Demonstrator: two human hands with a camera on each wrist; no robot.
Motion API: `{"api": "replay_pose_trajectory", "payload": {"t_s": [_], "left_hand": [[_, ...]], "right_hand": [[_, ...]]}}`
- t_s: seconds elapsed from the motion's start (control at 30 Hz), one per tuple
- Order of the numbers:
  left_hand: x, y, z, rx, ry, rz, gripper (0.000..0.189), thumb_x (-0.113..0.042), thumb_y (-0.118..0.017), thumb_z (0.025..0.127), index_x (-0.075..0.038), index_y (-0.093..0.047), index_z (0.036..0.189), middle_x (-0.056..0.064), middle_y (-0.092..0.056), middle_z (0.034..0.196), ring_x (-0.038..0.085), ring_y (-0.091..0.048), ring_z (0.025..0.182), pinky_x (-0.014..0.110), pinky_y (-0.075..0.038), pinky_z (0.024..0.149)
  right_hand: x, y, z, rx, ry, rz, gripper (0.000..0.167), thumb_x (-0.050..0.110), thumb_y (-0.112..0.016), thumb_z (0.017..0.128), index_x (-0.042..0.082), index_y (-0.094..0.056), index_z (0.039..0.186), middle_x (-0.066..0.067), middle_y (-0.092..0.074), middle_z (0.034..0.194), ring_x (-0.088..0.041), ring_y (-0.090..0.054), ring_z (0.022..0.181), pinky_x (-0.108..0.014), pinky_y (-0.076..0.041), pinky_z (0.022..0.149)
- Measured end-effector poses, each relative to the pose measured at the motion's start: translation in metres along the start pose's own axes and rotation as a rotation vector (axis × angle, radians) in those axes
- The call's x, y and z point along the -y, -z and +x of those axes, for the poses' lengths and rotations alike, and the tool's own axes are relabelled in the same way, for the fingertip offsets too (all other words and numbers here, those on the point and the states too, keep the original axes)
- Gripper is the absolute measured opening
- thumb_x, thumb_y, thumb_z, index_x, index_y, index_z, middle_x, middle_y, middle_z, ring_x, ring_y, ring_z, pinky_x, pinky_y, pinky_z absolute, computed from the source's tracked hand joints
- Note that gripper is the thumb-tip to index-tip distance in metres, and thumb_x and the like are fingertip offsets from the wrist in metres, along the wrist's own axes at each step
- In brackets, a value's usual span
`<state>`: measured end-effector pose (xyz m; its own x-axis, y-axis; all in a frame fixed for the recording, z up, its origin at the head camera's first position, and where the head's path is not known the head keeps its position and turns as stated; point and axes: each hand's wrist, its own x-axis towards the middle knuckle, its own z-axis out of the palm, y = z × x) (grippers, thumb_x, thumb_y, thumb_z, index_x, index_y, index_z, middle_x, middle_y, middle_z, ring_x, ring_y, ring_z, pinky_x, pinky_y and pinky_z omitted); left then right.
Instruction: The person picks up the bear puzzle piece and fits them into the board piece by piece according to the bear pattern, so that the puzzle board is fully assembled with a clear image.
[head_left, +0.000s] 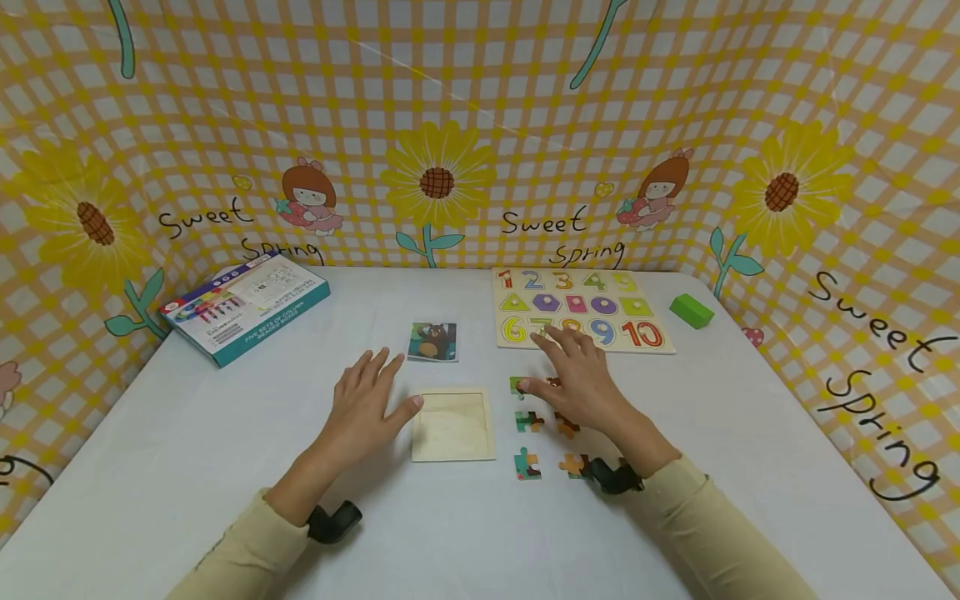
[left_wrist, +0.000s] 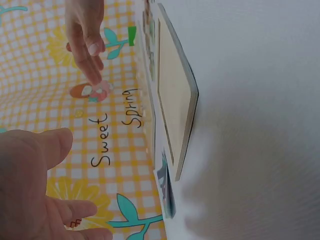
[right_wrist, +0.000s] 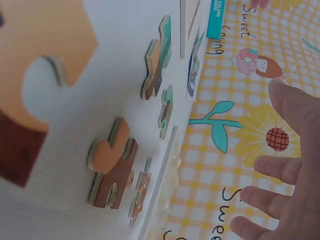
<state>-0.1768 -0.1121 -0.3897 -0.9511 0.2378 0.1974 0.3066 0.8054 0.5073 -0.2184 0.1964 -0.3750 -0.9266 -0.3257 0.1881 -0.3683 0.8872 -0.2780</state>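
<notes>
My left hand (head_left: 365, 404) hovers with spread fingers beside the left edge of a square wooden puzzle tray (head_left: 453, 427), whose recess holds no pieces. Above the loose jigsaw pieces my right hand (head_left: 581, 379) is held with fingers apart and nothing in its grasp. Those pieces lie in two columns right of the tray, among them a teal and orange piece (head_left: 527, 464) and a green and brown piece (head_left: 528, 421). In the right wrist view a brown and orange piece (right_wrist: 115, 172) lies flat on the table. The right hand hides parts of the right column.
Behind the tray lies a small bear picture card (head_left: 433, 342). A wooden number and shape board (head_left: 585, 312) is at the back right, with a green block (head_left: 692, 311) beside it. At the back left rests a teal-sided box (head_left: 247, 307). A checked cloth (head_left: 465, 83) hangs behind the table.
</notes>
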Motion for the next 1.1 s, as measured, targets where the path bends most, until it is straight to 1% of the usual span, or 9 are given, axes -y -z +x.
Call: {"api": "replay_pose_trajectory", "payload": {"t_s": [0.17,0.37,0.7,0.93,1.1], "left_hand": [[-0.001,-0.003,-0.002,0.022,-0.013,-0.037,0.068,-0.041,-0.056,0.09,-0.007,-0.034,0.145,0.02,-0.027,0.153,0.042,-0.016,0.143,0.064,-0.013,0.109],[-0.002,-0.004,-0.004,0.066,-0.026,-0.061,0.066,-0.037,-0.057,0.09,-0.006,-0.036,0.144,0.018,-0.031,0.152,0.042,-0.019,0.142,0.064,-0.017,0.108],[-0.001,-0.007,-0.005,0.139,-0.05,-0.056,0.061,-0.029,-0.061,0.088,-0.005,-0.041,0.14,0.018,-0.037,0.149,0.042,-0.024,0.14,0.064,-0.023,0.105],[0.004,-0.011,-0.006,0.145,-0.047,-0.022,0.057,-0.026,-0.065,0.085,-0.004,-0.048,0.135,0.016,-0.043,0.144,0.04,-0.033,0.133,0.061,-0.028,0.101],[0.005,-0.014,-0.006,0.147,-0.026,-0.008,0.056,-0.025,-0.069,0.083,-0.005,-0.052,0.132,0.013,-0.047,0.142,0.035,-0.036,0.129,0.056,-0.032,0.097]], "right_hand": [[-0.001,-0.002,0.002,0.006,0.011,0.029,0.07,0.045,-0.063,0.086,0.011,-0.04,0.143,-0.016,-0.031,0.151,-0.043,-0.021,0.137,-0.063,-0.018,0.107],[-0.001,-0.003,0.005,0.015,0.018,0.059,0.067,0.043,-0.064,0.086,0.011,-0.043,0.141,-0.017,-0.036,0.148,-0.042,-0.024,0.135,-0.061,-0.021,0.106],[-0.002,-0.005,0.007,0.041,0.049,0.099,0.057,0.039,-0.062,0.088,0.008,-0.05,0.134,-0.018,-0.044,0.14,-0.042,-0.032,0.127,-0.059,-0.027,0.1],[-0.005,-0.009,0.009,0.067,0.039,0.12,0.053,0.037,-0.064,0.088,0.007,-0.054,0.13,-0.017,-0.048,0.133,-0.04,-0.034,0.123,-0.057,-0.028,0.098],[-0.006,-0.011,0.011,0.08,0.027,0.116,0.049,0.035,-0.065,0.086,0.008,-0.057,0.127,-0.016,-0.05,0.13,-0.04,-0.035,0.121,-0.055,-0.03,0.097]]}}
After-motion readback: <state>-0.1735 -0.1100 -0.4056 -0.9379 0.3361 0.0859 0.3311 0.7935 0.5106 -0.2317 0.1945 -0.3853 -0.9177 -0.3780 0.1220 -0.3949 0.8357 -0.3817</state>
